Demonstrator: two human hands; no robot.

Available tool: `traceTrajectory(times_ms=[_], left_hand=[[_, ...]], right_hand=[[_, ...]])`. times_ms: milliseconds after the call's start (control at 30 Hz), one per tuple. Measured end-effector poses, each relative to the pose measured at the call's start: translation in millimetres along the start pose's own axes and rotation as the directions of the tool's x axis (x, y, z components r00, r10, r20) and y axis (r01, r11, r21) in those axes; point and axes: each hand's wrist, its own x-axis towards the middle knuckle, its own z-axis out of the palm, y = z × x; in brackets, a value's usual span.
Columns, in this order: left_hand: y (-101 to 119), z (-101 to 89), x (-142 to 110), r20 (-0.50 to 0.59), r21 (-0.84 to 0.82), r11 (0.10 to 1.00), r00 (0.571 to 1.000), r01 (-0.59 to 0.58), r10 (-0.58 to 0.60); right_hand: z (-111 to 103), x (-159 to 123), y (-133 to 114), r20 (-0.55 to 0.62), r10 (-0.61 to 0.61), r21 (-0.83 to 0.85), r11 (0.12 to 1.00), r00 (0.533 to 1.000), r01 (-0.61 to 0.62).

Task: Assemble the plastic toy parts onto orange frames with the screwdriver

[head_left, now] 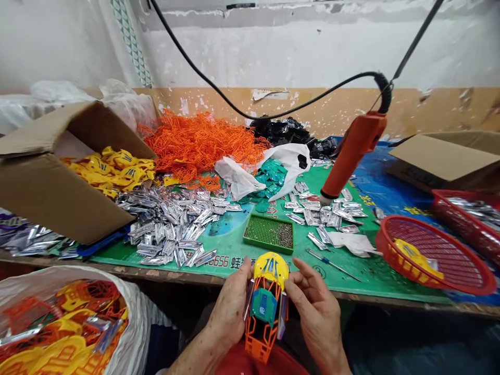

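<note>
Between my hands is a plastic model car body (265,304) built from an orange lattice frame, a yellow nose (271,268) and a teal centre piece (263,306). My left hand (228,307) is closed around its left side. A silver side piece (282,315) runs along the car's right side. My right hand (316,307) is beside that piece, with its fingers apart and its thumb close to the car. Below the car, my red clothing (258,362) shows.
A green mat (234,245) carries silver parts (172,224), a green pegboard tray (267,234) and a small screwdriver (332,264). An orange electric screwdriver (353,156) hangs above it. A red basket (433,255), cardboard box (58,177), orange parts (199,146) and filled sack (66,323) surround me.
</note>
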Motion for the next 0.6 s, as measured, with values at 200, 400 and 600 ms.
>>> traceTrajectory(times_ms=[200, 400, 600], left_hand=[[3.7, -2.1, -5.4, -0.007, -0.119, 0.989, 0.996, 0.084, -0.085], [7.6, -5.6, -14.9, 0.014, -0.125, 0.992, 1.000, 0.029, -0.027], [10.1, -11.1, -17.7, 0.021, -0.088, 0.996, 0.999, -0.026, 0.028]], right_hand=[[-7.2, -3.8, 10.8, 0.120, -0.156, -0.087, 0.982, 0.980, 0.166], [-1.5, -2.6, 10.6, 0.150, -0.065, -0.024, 0.997, 0.986, 0.069], [5.2, 2.3, 11.8, 0.150, 0.012, -0.008, 1.000, 0.989, -0.011]])
